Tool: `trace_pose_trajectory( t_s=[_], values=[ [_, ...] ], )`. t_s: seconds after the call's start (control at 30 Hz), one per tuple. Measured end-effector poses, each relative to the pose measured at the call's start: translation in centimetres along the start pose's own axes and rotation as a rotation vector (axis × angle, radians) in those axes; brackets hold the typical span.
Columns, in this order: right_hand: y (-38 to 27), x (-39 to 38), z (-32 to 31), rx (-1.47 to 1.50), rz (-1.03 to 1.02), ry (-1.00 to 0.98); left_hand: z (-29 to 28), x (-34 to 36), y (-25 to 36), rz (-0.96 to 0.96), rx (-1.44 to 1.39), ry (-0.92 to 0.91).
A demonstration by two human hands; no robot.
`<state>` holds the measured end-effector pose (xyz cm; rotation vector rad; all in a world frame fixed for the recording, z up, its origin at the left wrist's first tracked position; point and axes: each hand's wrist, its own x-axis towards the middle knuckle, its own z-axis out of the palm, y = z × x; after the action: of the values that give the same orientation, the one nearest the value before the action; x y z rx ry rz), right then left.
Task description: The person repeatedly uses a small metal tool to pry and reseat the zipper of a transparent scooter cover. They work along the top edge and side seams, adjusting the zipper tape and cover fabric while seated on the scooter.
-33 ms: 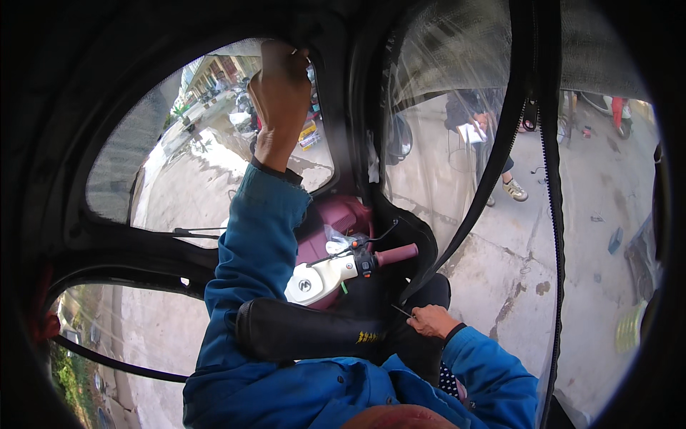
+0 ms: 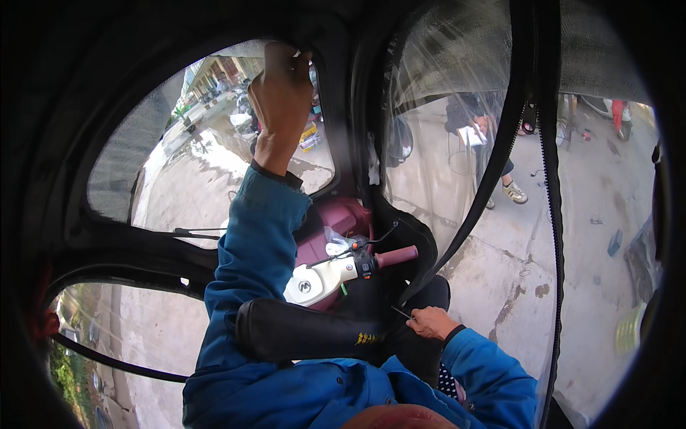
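Observation:
My left hand (image 2: 277,104) is raised to the upper rim of the front window (image 2: 179,164), fingers curled against the dark canopy (image 2: 336,86); what they grip is hidden in shadow. My right hand (image 2: 431,322) is low at the right, closed on a thin dark metal tool (image 2: 399,310), beside a black padded piece (image 2: 307,330) with yellow lettering. Below my left hand is a scooter with white-topped handlebars (image 2: 319,281), a pink grip (image 2: 396,256) and a pink body (image 2: 332,214).
A clear plastic door panel (image 2: 421,164) with a long black zipper (image 2: 547,214) is at the right. Through it show a person (image 2: 468,118) with a pale object, a red-and-white scooter (image 2: 614,114) and concrete ground (image 2: 500,272). Greenery (image 2: 71,372) shows at the lower left.
The fingertips of my left hand have shifted very slightly to the right at the window's upper rim. The rest looks the same.

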<state>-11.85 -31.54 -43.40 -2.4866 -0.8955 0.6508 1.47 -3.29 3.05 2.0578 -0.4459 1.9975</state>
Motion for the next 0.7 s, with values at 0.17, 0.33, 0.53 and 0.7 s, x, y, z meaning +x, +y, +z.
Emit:
trace_pose_trajectory(
  t_s=[0.17, 0.33, 0.53, 0.7],
  values=[
    [0.0, -0.1, 0.1, -0.041, -0.003, -0.019, -2.7, 1.0, 2.6, 0.106, 0.078, -0.023],
    [0.9, 0.4, 1.0, -0.049, -0.037, -0.006, -2.3, 2.6, 3.9, 0.232, 0.164, 0.028],
    [1.4, 1.0, 1.8, -0.026, -0.042, -0.035, -2.7, 3.1, 3.3, 0.198, 0.079, 0.045],
    [1.5, 0.8, 1.8, -0.044, -0.067, -0.009, -2.3, 3.1, 3.6, 0.176, 0.026, 0.089]
  ],
)
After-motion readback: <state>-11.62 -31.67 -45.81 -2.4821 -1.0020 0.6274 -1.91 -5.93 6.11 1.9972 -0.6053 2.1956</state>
